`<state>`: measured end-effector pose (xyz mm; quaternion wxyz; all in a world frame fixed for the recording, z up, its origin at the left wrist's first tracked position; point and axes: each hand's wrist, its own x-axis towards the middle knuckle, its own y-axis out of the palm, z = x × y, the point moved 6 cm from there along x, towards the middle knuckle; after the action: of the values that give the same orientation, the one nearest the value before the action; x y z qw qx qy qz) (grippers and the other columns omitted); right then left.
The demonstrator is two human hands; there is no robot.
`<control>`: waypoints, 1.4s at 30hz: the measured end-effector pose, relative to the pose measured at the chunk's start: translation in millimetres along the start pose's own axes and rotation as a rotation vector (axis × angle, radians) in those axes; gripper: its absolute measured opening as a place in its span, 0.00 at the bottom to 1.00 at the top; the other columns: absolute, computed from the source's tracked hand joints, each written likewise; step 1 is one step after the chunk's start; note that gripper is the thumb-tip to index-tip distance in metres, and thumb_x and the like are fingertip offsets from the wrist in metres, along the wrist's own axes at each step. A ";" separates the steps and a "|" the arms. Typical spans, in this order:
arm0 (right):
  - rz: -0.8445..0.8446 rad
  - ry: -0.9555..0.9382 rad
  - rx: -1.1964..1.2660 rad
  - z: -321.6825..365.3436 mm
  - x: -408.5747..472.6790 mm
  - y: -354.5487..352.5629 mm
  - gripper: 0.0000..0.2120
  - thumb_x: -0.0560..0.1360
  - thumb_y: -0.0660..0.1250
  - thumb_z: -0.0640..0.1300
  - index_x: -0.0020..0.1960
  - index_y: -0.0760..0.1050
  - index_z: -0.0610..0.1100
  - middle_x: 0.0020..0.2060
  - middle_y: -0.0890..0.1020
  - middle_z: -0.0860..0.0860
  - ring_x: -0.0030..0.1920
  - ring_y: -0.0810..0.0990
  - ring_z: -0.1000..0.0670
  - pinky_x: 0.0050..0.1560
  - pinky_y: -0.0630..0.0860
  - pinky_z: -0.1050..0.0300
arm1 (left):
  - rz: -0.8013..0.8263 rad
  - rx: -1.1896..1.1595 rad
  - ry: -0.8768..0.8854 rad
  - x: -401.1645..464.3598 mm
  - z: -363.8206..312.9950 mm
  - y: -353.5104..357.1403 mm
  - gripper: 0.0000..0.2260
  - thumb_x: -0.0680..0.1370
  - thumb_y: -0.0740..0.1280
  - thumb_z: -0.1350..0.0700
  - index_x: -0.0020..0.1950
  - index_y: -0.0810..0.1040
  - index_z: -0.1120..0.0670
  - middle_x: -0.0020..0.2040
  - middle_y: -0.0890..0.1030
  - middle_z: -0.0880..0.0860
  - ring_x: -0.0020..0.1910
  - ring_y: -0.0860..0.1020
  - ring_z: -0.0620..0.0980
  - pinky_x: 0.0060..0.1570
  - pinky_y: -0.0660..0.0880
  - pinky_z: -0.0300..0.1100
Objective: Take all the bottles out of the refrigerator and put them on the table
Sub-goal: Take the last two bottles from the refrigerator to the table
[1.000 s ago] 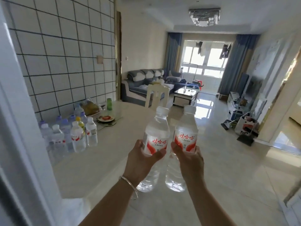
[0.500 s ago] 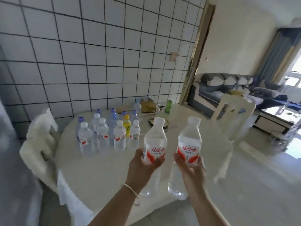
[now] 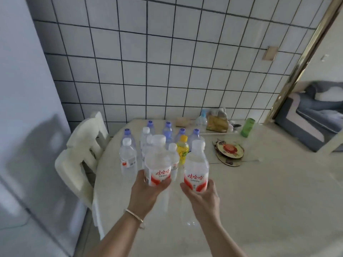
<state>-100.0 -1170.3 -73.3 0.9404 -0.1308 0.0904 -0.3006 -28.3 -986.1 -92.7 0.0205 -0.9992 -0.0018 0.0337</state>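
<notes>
My left hand (image 3: 146, 193) grips a clear water bottle with a red-and-white label (image 3: 160, 165), held upright above the round white table (image 3: 259, 201). My right hand (image 3: 202, 197) grips a second, matching water bottle (image 3: 196, 169) just to its right. Behind them, several bottles stand grouped on the table: white-capped water bottles (image 3: 128, 158), purple-capped bottles (image 3: 168, 129) and one yellow bottle (image 3: 182, 149). The two held bottles hide part of this group.
A white chair (image 3: 81, 154) stands at the table's left edge. A round patterned mat (image 3: 230, 151), a green cup (image 3: 247, 127) and a bag of food (image 3: 217, 120) lie at the table's back right. A grey fridge side (image 3: 27, 127) fills the left; tiled wall behind.
The view has swung left and down toward the table. Both hands, each still holding its bottle, are now over the table, close behind the standing group.
</notes>
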 end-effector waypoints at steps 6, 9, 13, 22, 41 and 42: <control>0.105 0.005 -0.003 -19.6 38.8 56.1 0.22 0.62 0.78 0.45 0.50 0.70 0.50 0.39 0.80 0.54 0.39 0.78 0.57 0.30 0.69 0.69 | -0.041 0.023 -0.020 45.1 18.9 -14.1 0.28 0.58 0.80 0.53 0.55 0.75 0.49 0.49 0.83 0.46 0.44 0.81 0.39 0.45 0.74 0.36; 0.148 0.008 -0.056 -30.4 53.1 80.9 0.22 0.61 0.77 0.50 0.49 0.70 0.53 0.40 0.81 0.55 0.40 0.79 0.54 0.35 0.71 0.62 | -0.058 0.035 -0.054 62.2 32.3 -17.9 0.31 0.53 0.78 0.46 0.54 0.76 0.46 0.48 0.84 0.44 0.46 0.82 0.39 0.50 0.76 0.40; 0.151 0.010 -0.150 -46.3 68.8 105.9 0.24 0.58 0.77 0.56 0.48 0.68 0.57 0.43 0.81 0.56 0.43 0.79 0.51 0.39 0.74 0.55 | -0.114 0.101 -0.076 79.3 50.2 -25.7 0.29 0.54 0.78 0.48 0.52 0.75 0.43 0.47 0.83 0.41 0.45 0.80 0.35 0.48 0.75 0.37; 0.178 0.039 -0.200 -73.4 83.9 135.7 0.30 0.56 0.79 0.52 0.53 0.70 0.54 0.45 0.81 0.55 0.45 0.80 0.48 0.43 0.78 0.50 | -0.174 0.271 -0.095 96.3 84.9 -37.8 0.28 0.57 0.82 0.54 0.49 0.70 0.41 0.43 0.78 0.36 0.44 0.79 0.43 0.39 0.71 0.27; 0.161 0.026 -0.140 -88.8 98.3 153.9 0.30 0.58 0.80 0.46 0.56 0.70 0.50 0.49 0.79 0.53 0.49 0.78 0.49 0.46 0.72 0.57 | -0.108 0.301 -0.087 112.5 115.8 -35.2 0.31 0.60 0.81 0.56 0.57 0.70 0.45 0.46 0.78 0.37 0.47 0.78 0.43 0.39 0.72 0.23; 0.155 0.024 -0.143 -89.3 99.0 154.2 0.30 0.58 0.79 0.46 0.56 0.70 0.50 0.49 0.79 0.53 0.49 0.78 0.49 0.46 0.72 0.57 | -0.109 0.303 -0.087 112.5 117.3 -35.7 0.30 0.60 0.81 0.56 0.56 0.70 0.43 0.46 0.78 0.37 0.46 0.78 0.42 0.38 0.72 0.23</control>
<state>40.8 -1124.7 -213.4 0.9480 -0.1865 0.1328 -0.2211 75.9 -945.1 -215.7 0.1729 -0.9807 -0.0516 0.0757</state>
